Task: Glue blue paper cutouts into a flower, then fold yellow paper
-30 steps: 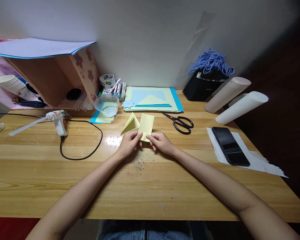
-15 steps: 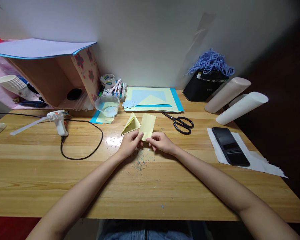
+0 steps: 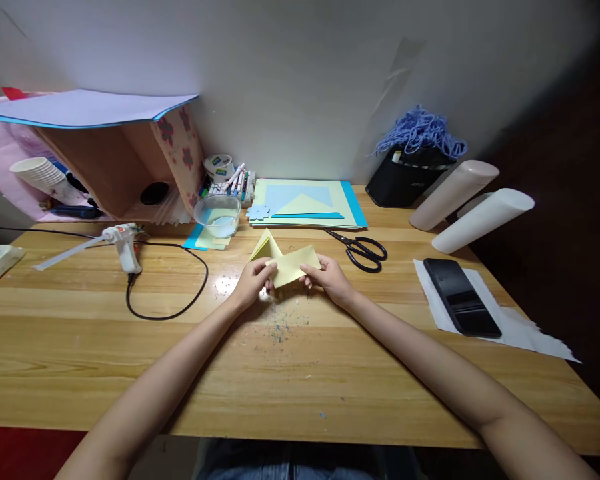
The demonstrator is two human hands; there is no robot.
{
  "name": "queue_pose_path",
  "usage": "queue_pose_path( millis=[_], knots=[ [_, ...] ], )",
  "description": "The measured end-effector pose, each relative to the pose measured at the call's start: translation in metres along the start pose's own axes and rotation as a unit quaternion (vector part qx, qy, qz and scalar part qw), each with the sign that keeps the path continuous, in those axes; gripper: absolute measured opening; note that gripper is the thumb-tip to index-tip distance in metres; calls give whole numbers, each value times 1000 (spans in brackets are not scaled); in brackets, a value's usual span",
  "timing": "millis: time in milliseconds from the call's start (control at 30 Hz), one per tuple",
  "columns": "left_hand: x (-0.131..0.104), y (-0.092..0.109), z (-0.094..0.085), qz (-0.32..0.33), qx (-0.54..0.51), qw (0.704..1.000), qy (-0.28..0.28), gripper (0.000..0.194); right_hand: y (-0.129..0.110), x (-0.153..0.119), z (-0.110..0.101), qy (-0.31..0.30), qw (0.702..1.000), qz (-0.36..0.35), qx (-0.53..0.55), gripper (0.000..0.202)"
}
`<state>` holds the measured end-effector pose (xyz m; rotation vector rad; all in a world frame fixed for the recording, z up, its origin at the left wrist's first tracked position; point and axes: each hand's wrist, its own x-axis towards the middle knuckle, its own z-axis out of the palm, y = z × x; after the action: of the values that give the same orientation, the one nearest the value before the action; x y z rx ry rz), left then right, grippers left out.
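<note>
A pale yellow rectangle of paper (image 3: pixel 294 265) is held up just above the table, its long side running roughly left to right. My left hand (image 3: pixel 253 283) pinches its left end between thumb and fingers. At the other end, my right hand (image 3: pixel 330 280) grips the paper with the thumb on top. Right behind it stands a folded yellow paper triangle (image 3: pixel 266 245), partly covered by the left hand and the rectangle. Black-handled scissors (image 3: pixel 363 252) lie beyond my right hand.
On the left, a white glue gun (image 3: pixel 125 248) trails its black cable. A clear plastic bowl (image 3: pixel 217 217), markers (image 3: pixel 236 181) and stacked coloured sheets (image 3: pixel 355 207) sit at the back. A phone (image 3: pixel 461 297) rests on white paper to the right, near two white bottles (image 3: pixel 485 220).
The yellow rectangle has turned from upright to lying sideways between my hands. My right hand has shifted to its right end, and the hands are slightly farther apart.
</note>
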<state>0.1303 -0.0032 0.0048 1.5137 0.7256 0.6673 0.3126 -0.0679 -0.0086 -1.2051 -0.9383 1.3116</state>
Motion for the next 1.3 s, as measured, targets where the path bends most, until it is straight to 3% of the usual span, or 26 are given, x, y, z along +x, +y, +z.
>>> queue_pose_path(
  millis=[200,533,733,1300],
  knots=[
    [-4,-1,10,-22,23,999,-24,32,1,-3,7,20,999,-23,-20,37],
    [-6,-2,17,6,76,997,18,24,4,-6,12,-1,998,-23,-52,31],
    [-4,-4,11,8,137,990,43,24,5,-6,14,20,997,-27,-67,29],
    [8,0,-19,-11,90,991,103,15,-1,-4,9,83,992,-37,-89,34]
  ],
)
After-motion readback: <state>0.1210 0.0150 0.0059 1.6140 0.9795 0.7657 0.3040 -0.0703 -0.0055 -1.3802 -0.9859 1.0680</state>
